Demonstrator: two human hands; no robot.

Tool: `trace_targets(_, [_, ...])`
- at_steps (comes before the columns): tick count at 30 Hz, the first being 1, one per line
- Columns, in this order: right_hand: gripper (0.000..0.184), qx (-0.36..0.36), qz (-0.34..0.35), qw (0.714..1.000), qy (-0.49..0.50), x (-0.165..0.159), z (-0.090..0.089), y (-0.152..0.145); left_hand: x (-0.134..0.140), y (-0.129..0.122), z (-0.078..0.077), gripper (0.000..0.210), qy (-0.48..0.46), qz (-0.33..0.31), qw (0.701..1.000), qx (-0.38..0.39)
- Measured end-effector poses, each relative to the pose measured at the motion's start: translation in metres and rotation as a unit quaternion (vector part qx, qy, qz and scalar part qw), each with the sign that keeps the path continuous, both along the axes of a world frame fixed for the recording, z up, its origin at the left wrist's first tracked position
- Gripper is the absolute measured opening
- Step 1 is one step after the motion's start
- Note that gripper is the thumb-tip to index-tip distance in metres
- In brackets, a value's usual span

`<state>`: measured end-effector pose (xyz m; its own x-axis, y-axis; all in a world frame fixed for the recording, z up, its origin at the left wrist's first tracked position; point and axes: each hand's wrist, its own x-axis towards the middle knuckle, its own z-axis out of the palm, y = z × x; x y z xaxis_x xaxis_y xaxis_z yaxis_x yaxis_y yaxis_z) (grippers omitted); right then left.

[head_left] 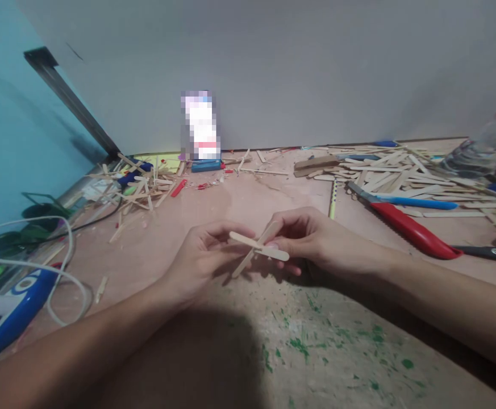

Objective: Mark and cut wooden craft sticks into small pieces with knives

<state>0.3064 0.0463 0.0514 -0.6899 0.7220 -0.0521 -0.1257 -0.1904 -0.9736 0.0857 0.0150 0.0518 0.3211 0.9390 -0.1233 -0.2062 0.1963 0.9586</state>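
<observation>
Fingers (289,218) seemingly tight on crossed sticks (258,246)

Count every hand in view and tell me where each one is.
2: the left hand is at the left of the crossed wooden sticks, the right hand at their right.

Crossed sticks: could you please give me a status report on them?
Right hand pinching crossed sticks; left hand at them, its grip partly hidden. They form an X over the table. Red tool off right, clear of both hands.
</observation>
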Motion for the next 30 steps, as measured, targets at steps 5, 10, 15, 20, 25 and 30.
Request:
trace_targets(5, [0.037,0.029,-0.037,0.999,0.024,-0.003,-0.003,-0.003,0.005,-0.005,0.005,0.037,-0.033,0.030,0.999,-0.013])
trace_targets(10, [0.016,0.065,-0.076,0.995,0.029,-0.005,0.002,-0.008,0.005,-0.006,0.002,0.033,-0.032,0.045,0.998,0.001])
trace_targets(15, [0.031,0.016,-0.003,1.000,0.025,-0.001,-0.001,-0.003,0.004,-0.007,0.000,0.033,-0.025,0.021,0.999,-0.005])
trace_targets(20, [0.043,0.006,0.025,0.999,0.024,-0.001,-0.001,-0.005,0.005,-0.010,0.007,0.037,-0.029,0.011,0.999,-0.021])
trace_targets(25, [0.031,0.086,-0.037,0.996,0.010,-0.006,0.003,-0.009,0.004,-0.005,0.004,0.036,-0.010,0.037,0.999,-0.015])
trace_targets(30, [0.032,0.134,-0.066,0.988,-0.039,-0.005,-0.002,-0.012,0.004,-0.006,-0.005,0.033,0.012,0.062,0.998,0.013])
